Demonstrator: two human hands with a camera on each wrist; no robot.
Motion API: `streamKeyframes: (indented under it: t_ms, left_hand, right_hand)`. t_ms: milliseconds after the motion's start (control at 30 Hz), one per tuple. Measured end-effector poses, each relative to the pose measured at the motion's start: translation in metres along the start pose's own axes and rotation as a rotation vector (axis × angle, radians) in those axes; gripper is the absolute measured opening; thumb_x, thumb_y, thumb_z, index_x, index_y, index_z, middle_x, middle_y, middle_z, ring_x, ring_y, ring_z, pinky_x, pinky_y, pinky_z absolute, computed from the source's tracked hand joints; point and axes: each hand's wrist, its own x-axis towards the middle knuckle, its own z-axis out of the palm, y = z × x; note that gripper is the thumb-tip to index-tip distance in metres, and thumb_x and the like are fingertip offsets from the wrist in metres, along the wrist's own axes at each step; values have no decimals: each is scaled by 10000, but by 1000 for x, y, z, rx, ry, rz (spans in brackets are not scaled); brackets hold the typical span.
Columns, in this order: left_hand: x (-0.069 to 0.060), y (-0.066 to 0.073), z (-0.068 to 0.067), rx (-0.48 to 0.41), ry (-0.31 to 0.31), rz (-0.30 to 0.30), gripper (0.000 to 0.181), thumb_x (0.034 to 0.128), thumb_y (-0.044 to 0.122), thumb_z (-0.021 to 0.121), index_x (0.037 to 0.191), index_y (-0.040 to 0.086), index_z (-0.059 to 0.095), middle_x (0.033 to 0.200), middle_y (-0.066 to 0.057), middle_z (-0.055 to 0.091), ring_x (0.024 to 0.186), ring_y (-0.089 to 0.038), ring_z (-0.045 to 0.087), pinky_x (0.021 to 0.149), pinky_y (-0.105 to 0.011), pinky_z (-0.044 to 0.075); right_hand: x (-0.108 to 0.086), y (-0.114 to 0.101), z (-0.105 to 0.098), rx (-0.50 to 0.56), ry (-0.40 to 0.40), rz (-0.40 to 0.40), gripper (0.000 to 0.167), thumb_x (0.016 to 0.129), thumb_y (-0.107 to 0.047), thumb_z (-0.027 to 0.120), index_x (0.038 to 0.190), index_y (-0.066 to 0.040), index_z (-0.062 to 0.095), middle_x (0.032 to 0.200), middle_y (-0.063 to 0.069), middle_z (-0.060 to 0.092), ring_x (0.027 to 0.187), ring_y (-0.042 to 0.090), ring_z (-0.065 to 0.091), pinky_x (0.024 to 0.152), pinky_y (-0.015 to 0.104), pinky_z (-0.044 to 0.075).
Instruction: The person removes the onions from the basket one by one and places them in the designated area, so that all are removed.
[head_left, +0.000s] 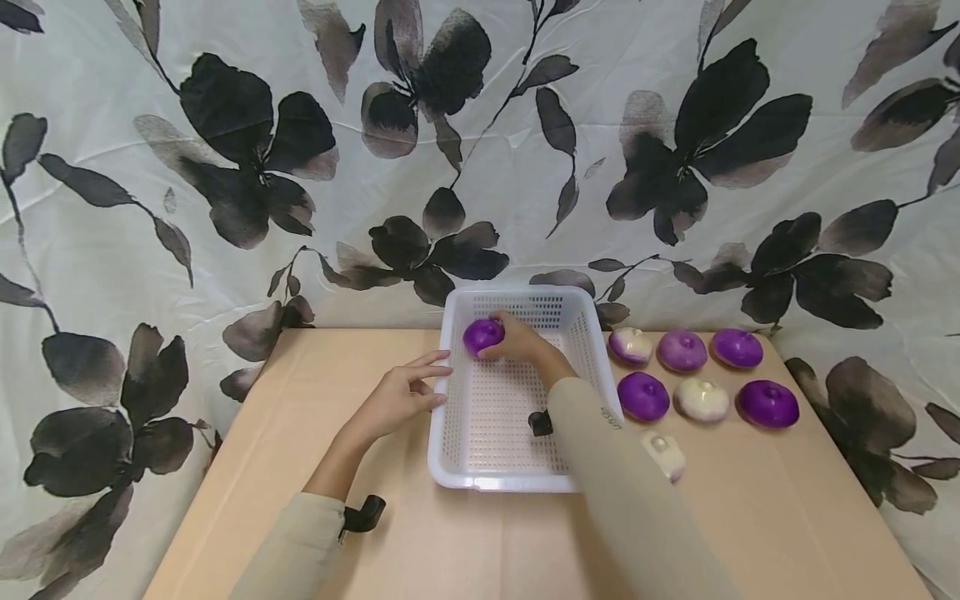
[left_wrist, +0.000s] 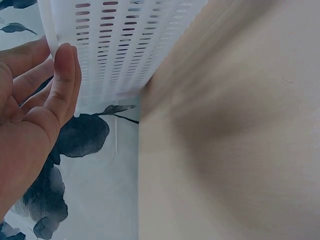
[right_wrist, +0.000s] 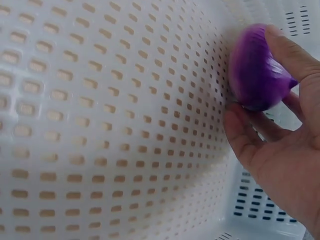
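In the head view, a white perforated plastic basket [head_left: 504, 483] stands on the table. My right hand [head_left: 521, 342] reaches inside it and holds a purple onion [head_left: 482, 336] near the far left corner. In the right wrist view, the thumb and fingers curl round the onion [right_wrist: 257, 70], whose pointed tip faces the palm. The onion is close against the basket's holed surface [right_wrist: 100, 130]. My left hand [head_left: 397, 396] is at the basket's left rim. From the left wrist view, its fingers and thumb pinch that rim [left_wrist: 46, 20] from both sides.
Right of the basket sit several onions, among them a purple one [head_left: 643, 396], a whitish one [head_left: 702, 400] and a pale one [head_left: 663, 456] partly behind the right sleeve [head_left: 630, 475]. Bare table [head_left: 787, 517] lies in front. A floral curtain [head_left: 540, 208] hangs behind the table.
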Motion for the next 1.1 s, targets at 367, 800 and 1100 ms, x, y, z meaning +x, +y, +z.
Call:
streamKeyframes:
  t_ms: [367, 800, 1100]
  left_hand:
    - [0, 0, 3, -1, -3, -6, 472, 899, 1, 762, 1357, -25, 649, 1625, -80, 442, 821, -190, 695, 719, -224, 604]
    - [-1, 3, 1, 21, 0, -4, 466, 899, 4, 762, 1351, -28, 653, 1619, -85, 451, 806, -166, 692, 713, -225, 601]
    - [3, 2, 0, 30, -4, 0, 464, 897, 1, 766, 1348, -26, 656, 1612, -79, 462, 812, -182, 690, 722, -218, 598]
  right_hand:
    - [1, 1, 6, -15, 42, 20, 881, 843, -284, 864, 1547, -119, 362, 1538, 206, 494, 1438, 409, 469, 1196, 534, 390]
    - [-4, -6, -4, -53, 16, 0, 844, 836, -244, 869, 1513, -94, 387, 1490, 206, 530, 1399, 394, 512, 1179, 519, 418]
    - [-12, -24, -27, -92, 5, -28, 851, 806, -225, 889, 1498, -110, 407, 1448, 222, 551, 1327, 411, 562, 1118, 525, 480]
